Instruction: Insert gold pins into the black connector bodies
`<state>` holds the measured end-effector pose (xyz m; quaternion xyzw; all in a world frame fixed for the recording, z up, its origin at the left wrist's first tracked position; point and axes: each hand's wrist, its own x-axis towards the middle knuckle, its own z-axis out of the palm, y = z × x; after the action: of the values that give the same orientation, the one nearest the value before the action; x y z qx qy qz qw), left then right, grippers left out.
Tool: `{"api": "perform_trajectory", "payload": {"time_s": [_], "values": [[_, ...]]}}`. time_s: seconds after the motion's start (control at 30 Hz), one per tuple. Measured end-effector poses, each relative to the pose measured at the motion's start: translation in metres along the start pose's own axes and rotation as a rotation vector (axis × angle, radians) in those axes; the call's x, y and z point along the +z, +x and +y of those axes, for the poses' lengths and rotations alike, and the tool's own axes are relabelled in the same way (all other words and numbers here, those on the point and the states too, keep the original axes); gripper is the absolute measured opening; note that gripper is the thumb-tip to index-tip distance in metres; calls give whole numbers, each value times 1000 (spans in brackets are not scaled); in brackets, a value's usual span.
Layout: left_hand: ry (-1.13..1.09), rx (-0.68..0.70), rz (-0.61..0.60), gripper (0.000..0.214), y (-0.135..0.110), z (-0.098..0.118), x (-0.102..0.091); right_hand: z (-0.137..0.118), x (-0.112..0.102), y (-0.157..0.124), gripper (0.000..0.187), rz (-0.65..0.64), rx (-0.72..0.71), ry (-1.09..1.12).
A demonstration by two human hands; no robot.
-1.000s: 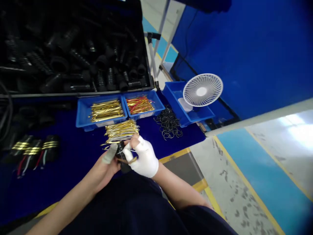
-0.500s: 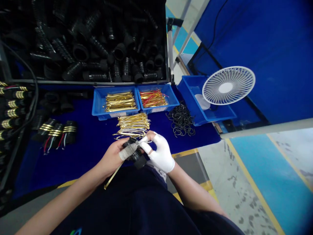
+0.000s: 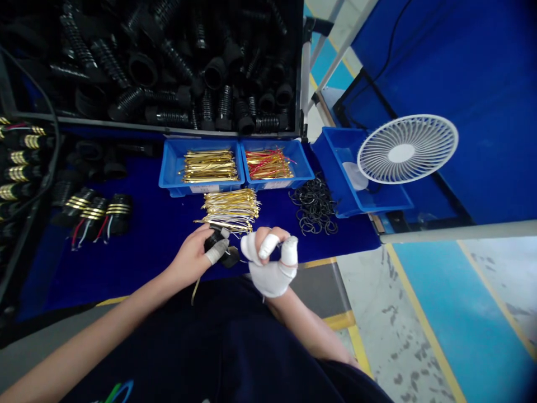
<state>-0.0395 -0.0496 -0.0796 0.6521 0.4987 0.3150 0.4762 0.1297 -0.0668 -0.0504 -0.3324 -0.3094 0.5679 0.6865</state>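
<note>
— Where's the black part (image 3: 221, 250)?
— Lower centre of the frame, gripped in the closed left hand (image 3: 192, 261).
— The right hand (image 3: 272, 263)?
— Just right of it, gloved fingers curled; whether it holds anything, can't tell.

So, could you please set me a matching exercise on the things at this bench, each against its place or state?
1 left hand
2 right hand
3 fan
4 black rings

A in a white glove
B loose on the blue mat
C gripping a black part
D standing in a blue tray

Pairs: 1-C, 2-A, 3-D, 4-B
</note>
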Motion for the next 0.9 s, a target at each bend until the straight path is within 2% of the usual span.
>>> {"api": "perform_trajectory", "payload": {"time_s": [0.1, 0.27, 0.4, 0.47, 0.53, 0.6, 0.67, 0.73, 0.8, 0.9], "values": [[45, 3, 15, 23, 2, -1, 2, 14, 0, 2, 60, -6, 18, -37], [-48, 14, 81, 21, 3, -9, 3, 29, 10, 8, 60, -224, -35, -212], [-141, -22, 121, 20, 1, -11, 4, 21, 16, 17, 57, -346, -57, -244], [-176, -34, 128, 23, 0, -8, 4, 11, 14, 27, 53, -448, 4, -397], [-275, -68, 107, 26, -1, -2, 1, -1, 13, 42, 39, -576, -30, -712], [-476, -179, 82, 28, -3, 5, -5, -11, 14, 64, 20, -689, -208, -1000], [-697, -326, 61, 34, -6, 12, -12, -15, 21, 91, 19, -732, -407, -1119], [-850, -410, 81, 41, -10, 16, -19, -12, 32, 121, 24, -739, -507, -1168], [-965, -423, 111, 48, -13, 18, -25, 0, 46, 148, 23, -764, -514, -1298], [-1173, -416, 92, 59, -14, 19, -32, 28, 68, 177, 18, -848, -418, -1552]]}}
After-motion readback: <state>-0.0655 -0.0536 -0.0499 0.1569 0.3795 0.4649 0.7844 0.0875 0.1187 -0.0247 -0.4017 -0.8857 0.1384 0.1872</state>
